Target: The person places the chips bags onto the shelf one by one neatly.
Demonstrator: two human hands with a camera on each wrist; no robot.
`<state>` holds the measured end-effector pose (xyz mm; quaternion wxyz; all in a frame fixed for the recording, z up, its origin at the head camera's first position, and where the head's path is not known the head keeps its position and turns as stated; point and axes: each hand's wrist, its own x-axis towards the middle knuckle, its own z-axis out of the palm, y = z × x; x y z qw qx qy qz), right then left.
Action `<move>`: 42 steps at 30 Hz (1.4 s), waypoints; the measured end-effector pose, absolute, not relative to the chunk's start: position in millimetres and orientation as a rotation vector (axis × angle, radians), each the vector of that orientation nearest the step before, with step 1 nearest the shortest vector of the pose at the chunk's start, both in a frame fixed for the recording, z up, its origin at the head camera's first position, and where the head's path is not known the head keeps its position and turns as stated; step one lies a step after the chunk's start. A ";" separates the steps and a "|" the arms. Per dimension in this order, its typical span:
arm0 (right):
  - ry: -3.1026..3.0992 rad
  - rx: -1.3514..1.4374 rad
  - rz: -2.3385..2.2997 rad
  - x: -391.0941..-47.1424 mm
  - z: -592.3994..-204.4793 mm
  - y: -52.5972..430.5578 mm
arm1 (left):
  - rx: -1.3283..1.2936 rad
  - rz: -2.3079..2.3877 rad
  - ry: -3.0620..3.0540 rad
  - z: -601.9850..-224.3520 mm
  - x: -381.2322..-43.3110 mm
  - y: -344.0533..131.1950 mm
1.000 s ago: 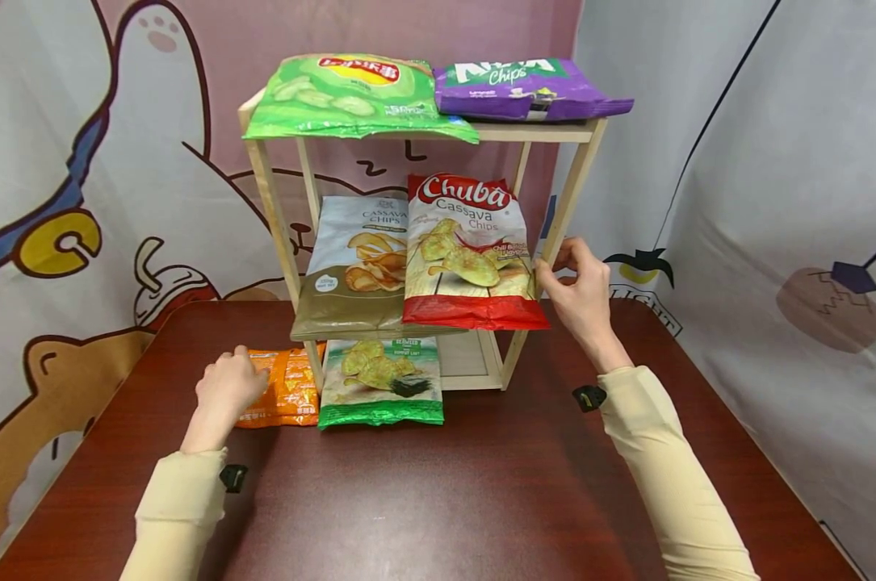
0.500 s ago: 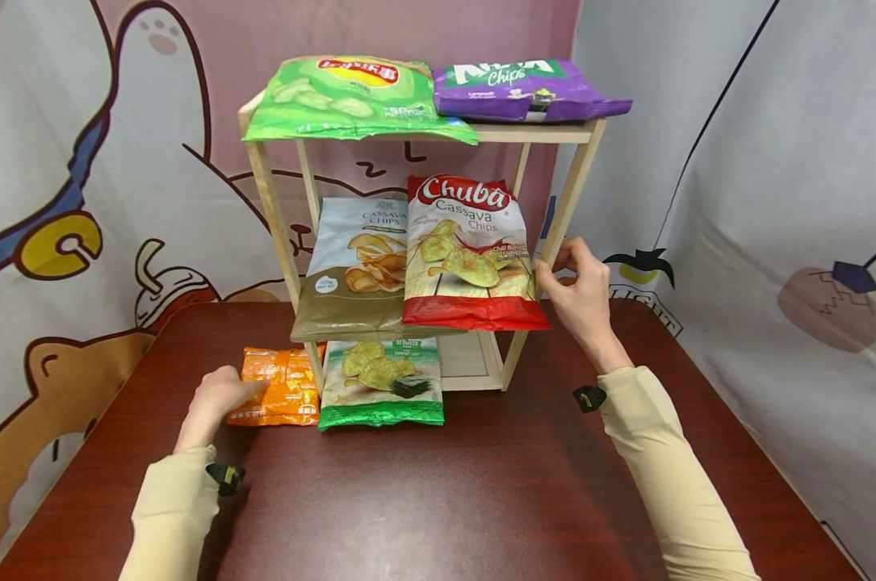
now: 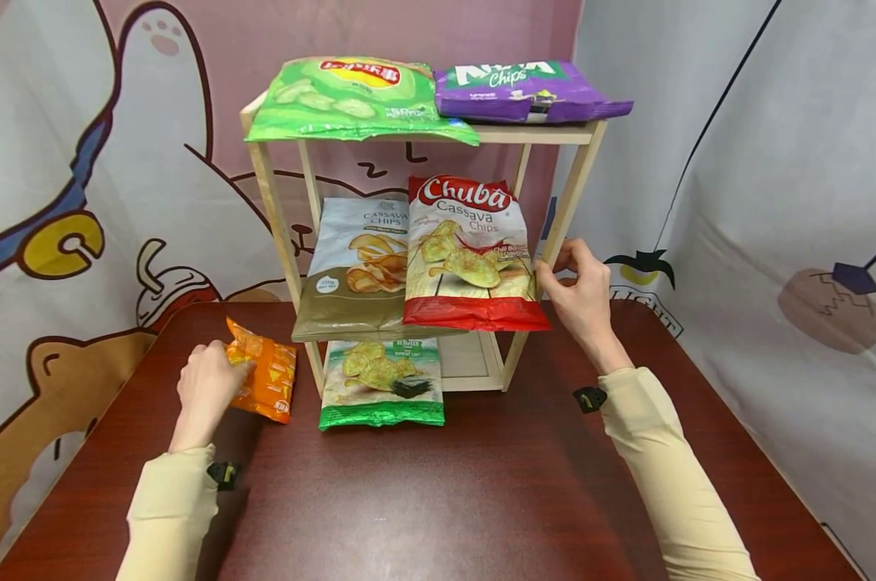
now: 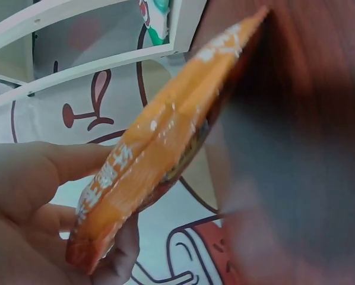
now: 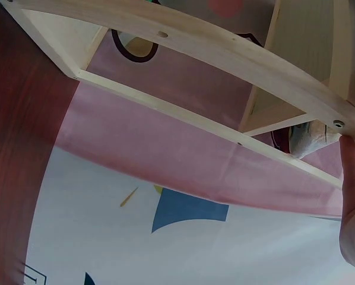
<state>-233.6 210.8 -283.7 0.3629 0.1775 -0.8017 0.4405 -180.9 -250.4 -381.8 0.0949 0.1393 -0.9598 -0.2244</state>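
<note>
My left hand [image 3: 208, 387] pinches an orange snack bag [image 3: 265, 375] by its left end, tilted over the table left of the wooden shelf [image 3: 532, 133]. In the left wrist view the same orange bag [image 4: 159, 142] appears edge-on between thumb and fingers. With curled fingers, my right hand [image 3: 581, 294] grips the shelf's right front post at middle height; the right wrist view shows part of that hand [image 5: 354, 202] against the wood. A red-and-white cassava chips bag [image 3: 470, 254] leans on the middle shelf beside it, next to a grey-brown cassava chips bag [image 3: 358, 278].
On the top shelf lie a green chips bag [image 3: 350, 101] and a purple chips bag [image 3: 528, 93]. A seaweed chips bag [image 3: 383, 387] sits on the bottom level, jutting out in front. The shelf stands on a dark red table [image 3: 438, 492] before a cartoon-printed cloth [image 3: 757, 161].
My left hand has taken hold of the orange bag's left end, lifted it and drawn it left, away from the shelf post. My right hand stays where it was.
</note>
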 end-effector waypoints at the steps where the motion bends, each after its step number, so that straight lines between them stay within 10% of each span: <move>1: -2.067 0.452 1.138 -232.9 -283.2 209.9 | 0.410 -0.653 -2.824 -380.3 -180.4 -249.6; 42: -2.065 0.461 1.121 -235.8 -284.6 213.5 | 0.167 -0.570 -3.240 -376.8 -173.5 -225.0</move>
